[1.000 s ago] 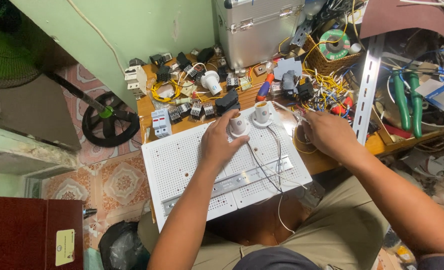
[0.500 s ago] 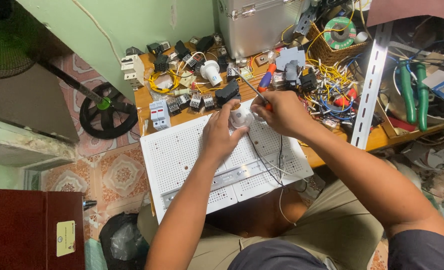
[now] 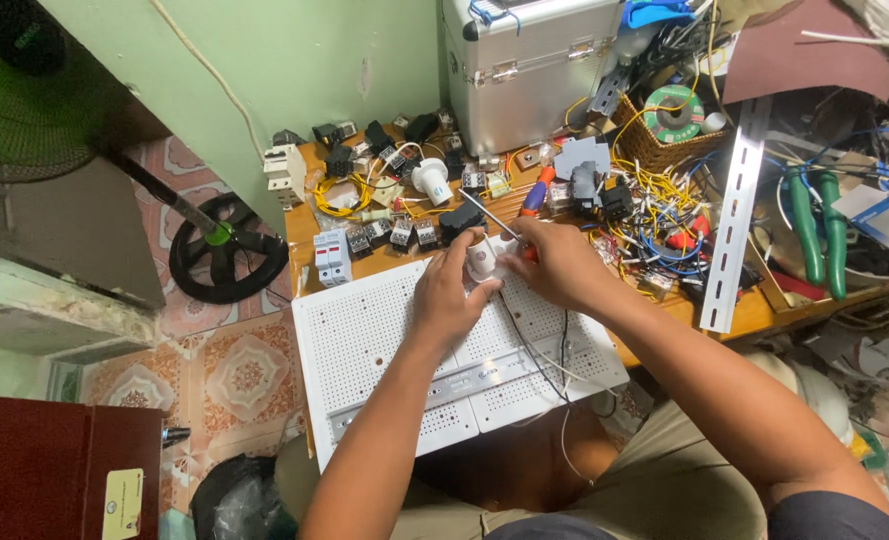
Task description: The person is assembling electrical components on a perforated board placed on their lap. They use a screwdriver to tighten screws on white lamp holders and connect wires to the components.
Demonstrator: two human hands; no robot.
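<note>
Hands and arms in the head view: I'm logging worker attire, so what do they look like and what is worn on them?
Both forearms are bare from wrist to above the elbow. The left hand and right hand wear no gloves; no rings, watch or bands show. A dark short sleeve covers the right upper arm.

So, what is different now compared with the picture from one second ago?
The right hand moved from the cluttered side of the bench toward the left hand and now meets it at the white lamp socket, holding a screwdriver there. The left hand stayed on that socket. The white perforated board and the parts on the bench kept their places.
</note>
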